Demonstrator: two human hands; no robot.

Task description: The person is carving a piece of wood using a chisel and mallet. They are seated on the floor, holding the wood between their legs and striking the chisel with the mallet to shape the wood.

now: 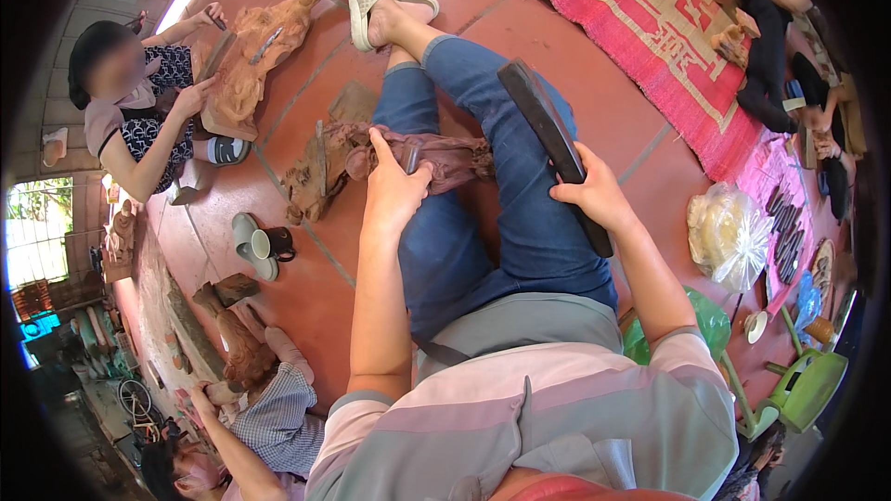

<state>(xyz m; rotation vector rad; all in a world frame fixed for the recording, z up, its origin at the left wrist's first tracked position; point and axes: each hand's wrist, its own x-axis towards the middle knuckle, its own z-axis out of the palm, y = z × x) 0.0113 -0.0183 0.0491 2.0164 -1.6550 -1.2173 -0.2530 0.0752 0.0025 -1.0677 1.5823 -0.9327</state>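
Across my lap lies a reddish-brown wood carving (455, 150) with knobbly, sculpted relief. My left hand (393, 189) is closed on a short chisel (411, 159) over the carving, index finger stretched along its left side; only the top end of the tool shows, and its tip is hidden. In my right hand (600, 191) is a long dark wooden mallet (546, 122), a flat-sided bar gripped at its lower part. It slants over my right thigh, apart from the carving.
Rough wood (311, 176) sits left of my legs. A mug (274, 244) stands by slippers (243, 232). Co-workers handle carvings at far left, lower left and upper right. A red patterned mat (650, 46) covers the upper right; a plastic bag (729, 237) and several dark tools (789, 237) lie right.
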